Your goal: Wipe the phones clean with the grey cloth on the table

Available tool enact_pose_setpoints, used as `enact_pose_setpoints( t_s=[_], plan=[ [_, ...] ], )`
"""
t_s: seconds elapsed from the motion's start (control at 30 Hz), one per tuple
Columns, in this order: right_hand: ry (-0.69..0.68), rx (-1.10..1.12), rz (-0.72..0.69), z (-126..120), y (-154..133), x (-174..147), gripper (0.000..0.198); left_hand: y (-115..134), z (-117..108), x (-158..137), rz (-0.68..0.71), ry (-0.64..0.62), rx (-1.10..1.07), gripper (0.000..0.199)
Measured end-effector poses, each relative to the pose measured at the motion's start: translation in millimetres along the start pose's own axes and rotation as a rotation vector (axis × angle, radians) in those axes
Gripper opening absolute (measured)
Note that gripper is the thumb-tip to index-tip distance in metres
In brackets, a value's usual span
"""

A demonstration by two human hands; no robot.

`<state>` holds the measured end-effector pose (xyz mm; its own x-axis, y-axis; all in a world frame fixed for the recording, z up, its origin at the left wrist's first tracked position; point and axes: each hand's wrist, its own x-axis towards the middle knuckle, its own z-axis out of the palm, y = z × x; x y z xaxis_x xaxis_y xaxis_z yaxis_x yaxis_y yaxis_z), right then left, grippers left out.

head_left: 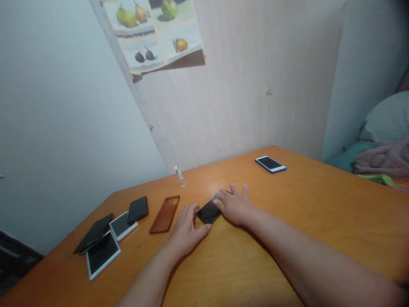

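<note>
A dark smartphone (pixel 209 212) lies on the wooden table between my hands. My left hand (pixel 188 230) grips its near-left end, with the thumb along the near edge and the fingers at the left edge. Across the phone's right end rests my right hand (pixel 235 205), palm down with fingers spread; part of the phone is hidden under it. To the left of my left hand lies a brown translucent phone case (pixel 164 215). A small clear bottle (pixel 180 177) stands beyond the hands.
Left on the table (pixel 319 221) are a black phone (pixel 138 209), two white-framed devices (pixel 104 255) and a dark folded case (pixel 96 232). A white phone with a blue edge (pixel 271 163) lies at the far right. Behind is a wall with a fruit poster (pixel 156 34); bedding (pixel 386 145) is at right.
</note>
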<state>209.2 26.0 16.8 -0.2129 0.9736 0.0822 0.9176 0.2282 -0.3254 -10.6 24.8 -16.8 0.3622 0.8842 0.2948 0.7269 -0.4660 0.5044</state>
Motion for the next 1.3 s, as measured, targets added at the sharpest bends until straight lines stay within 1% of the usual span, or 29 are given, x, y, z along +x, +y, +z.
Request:
enact_pose_setpoints(
  t_s=[0.03,0.07,0.17,0.2,0.23,0.27,0.4,0.43,0.47,0.5,0.53,0.63,0.7,0.73,0.77,0.9,0.93,1.0,1.1,1.13,1.2,1.3],
  plan=[
    [-0.006,0.003,-0.022,0.7,-0.7,-0.6,0.055,0.2,-0.1,-0.1,0.002,0.0,0.001,0.066],
    [-0.022,0.012,-0.09,1.8,-3.7,-2.5,0.054,0.1,0.0,0.0,0.007,0.002,-0.001,0.066],
    [-0.081,0.061,-0.354,5.3,-18.1,-10.7,0.053,-0.8,0.8,0.4,0.022,0.022,-0.01,0.064],
    [-0.087,0.073,-0.395,5.5,-21.0,-12.2,0.054,-0.9,1.1,0.5,0.022,0.029,-0.009,0.064],
    [-0.082,0.077,-0.389,4.9,-21.6,-12.2,0.054,-0.8,1.2,0.5,0.018,0.033,-0.007,0.065],
    [-0.067,0.069,-0.339,3.6,-19.5,-10.7,0.055,-0.4,1.2,0.5,0.012,0.031,-0.003,0.066],
    [0.007,0.001,0.038,-2.6,3.1,1.9,0.053,2.3,0.2,0.1,-0.014,0.003,-0.002,0.071],
    [0.02,-0.011,0.089,-3.1,7.0,3.6,0.053,2.8,0.0,0.1,-0.018,0.0,0.0,0.071],
    [0.03,-0.016,0.099,-2.9,8.4,3.7,0.053,3.2,-0.1,0.1,-0.021,0.001,0.003,0.071],
    [0.031,-0.015,0.068,-2.1,7.0,2.1,0.052,3.3,-0.1,0.2,-0.022,0.004,0.006,0.071],
    [0.022,-0.007,0.002,-0.8,3.1,-1.0,0.051,3.3,-0.1,0.4,-0.021,0.009,0.008,0.071],
    [-0.027,0.05,-0.273,3.0,-15.0,-13.5,0.049,2.9,0.2,1.0,0.005,0.018,0.005,0.065],
    [-0.039,0.071,-0.385,3.2,-22.0,-18.2,0.049,2.9,0.0,1.1,0.03,0.021,0.005,0.06],
    [-0.034,0.067,-0.392,2.3,-21.9,-18.3,0.048,3.0,-0.2,0.9,0.038,0.022,0.008,0.058],
    [-0.025,0.053,-0.367,0.9,-19.5,-16.8,0.046,3.3,-0.7,0.8,0.042,0.022,0.012,0.058],
    [0.036,-0.036,-0.138,-3.6,-1.2,-5.5,0.037,5.0,-3.2,0.1,0.041,0.0,0.038,0.06],
    [0.049,-0.053,-0.112,-3.7,0.9,-4.1,0.036,5.4,-3.9,0.1,0.044,-0.005,0.042,0.059],
    [0.057,-0.082,-0.136,-2.9,-1.3,-4.6,0.034,6.2,-5.1,0.2,0.055,-0.011,0.046,0.056],
    [0.046,-0.111,-0.25,-2.6,-12.8,-9.7,0.033,7.6,-6.3,0.5,0.067,-0.018,0.051,0.051],
    [0.043,-0.111,-0.264,-3.4,-15.6,-10.7,0.032,8.2,-6.6,0.5,0.065,-0.023,0.052,0.051],
    [0.065,-0.106,-0.23,-6.0,-15.8,-10.2,0.029,9.5,-6.9,0.5,0.056,-0.029,0.057,0.052],
    [0.144,-0.083,-0.103,-9.1,-3.6,-3.5,0.025,11.3,-7.1,0.4,0.04,-0.039,0.068,0.053]
  ],
)
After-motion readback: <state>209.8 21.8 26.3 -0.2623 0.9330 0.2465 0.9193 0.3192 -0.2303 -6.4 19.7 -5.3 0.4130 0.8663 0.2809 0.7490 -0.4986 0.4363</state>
